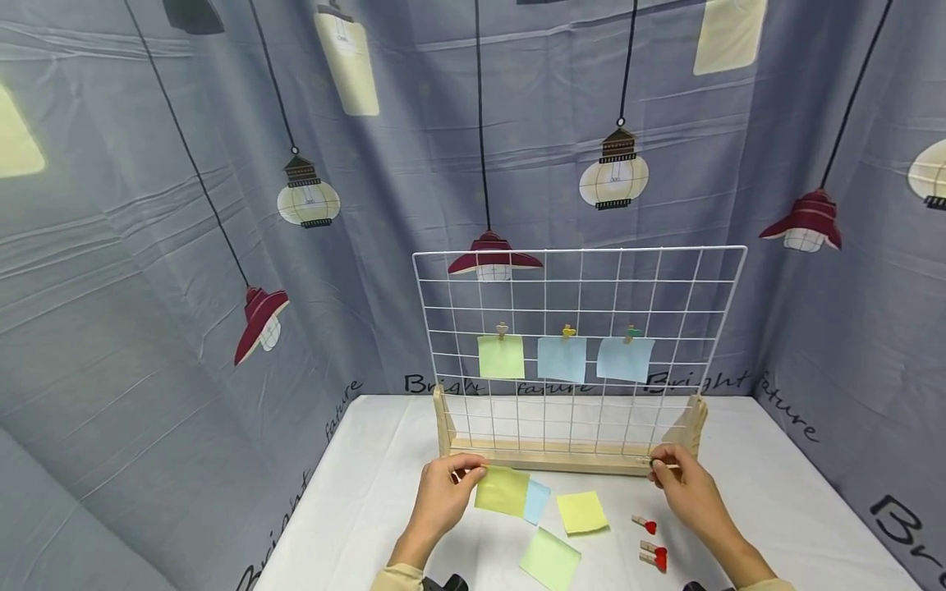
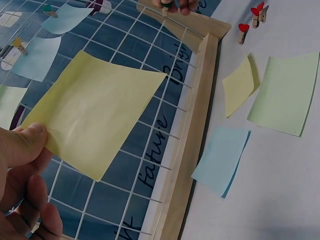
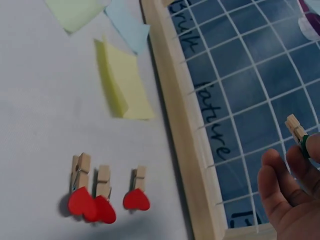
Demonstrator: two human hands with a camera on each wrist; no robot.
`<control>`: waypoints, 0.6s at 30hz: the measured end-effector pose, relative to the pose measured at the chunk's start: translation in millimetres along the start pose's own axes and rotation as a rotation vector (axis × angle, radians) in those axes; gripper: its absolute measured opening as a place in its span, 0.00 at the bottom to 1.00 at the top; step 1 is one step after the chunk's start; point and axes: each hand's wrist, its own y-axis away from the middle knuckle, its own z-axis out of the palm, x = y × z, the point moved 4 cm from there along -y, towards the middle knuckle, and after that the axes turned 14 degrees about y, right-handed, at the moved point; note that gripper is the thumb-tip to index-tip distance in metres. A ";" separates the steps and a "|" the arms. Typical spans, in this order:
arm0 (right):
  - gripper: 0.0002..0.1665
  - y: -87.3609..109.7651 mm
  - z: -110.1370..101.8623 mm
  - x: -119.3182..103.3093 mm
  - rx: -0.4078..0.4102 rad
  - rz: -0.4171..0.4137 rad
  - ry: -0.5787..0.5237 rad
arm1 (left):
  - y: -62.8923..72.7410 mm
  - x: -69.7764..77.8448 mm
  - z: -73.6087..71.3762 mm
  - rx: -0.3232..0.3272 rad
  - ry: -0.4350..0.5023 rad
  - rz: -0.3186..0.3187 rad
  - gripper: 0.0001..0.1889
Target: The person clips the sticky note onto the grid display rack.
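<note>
Left hand pinches a lower-centre yellow note by one edge, risking droop; right hand's fingertip-pinched clothespin could slip.

Both hands well apart, in pinch grips

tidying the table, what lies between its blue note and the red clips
A yellow note lies between them; the head view and both wrist views show it.
</note>
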 end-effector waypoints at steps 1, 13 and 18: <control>0.11 0.4 -1.0 -2.3 0.007 -0.008 -0.004 | 0.0 0.4 -0.2 0.001 -0.001 -0.001 0.07; 0.14 1.0 -6.6 -26.7 0.069 -0.068 -0.012 | -2.2 1.6 -2.3 0.011 0.007 -0.006 0.07; 0.17 1.1 -7.3 -35.4 0.075 -0.102 0.004 | -3.0 0.8 -3.1 0.012 0.007 -0.007 0.06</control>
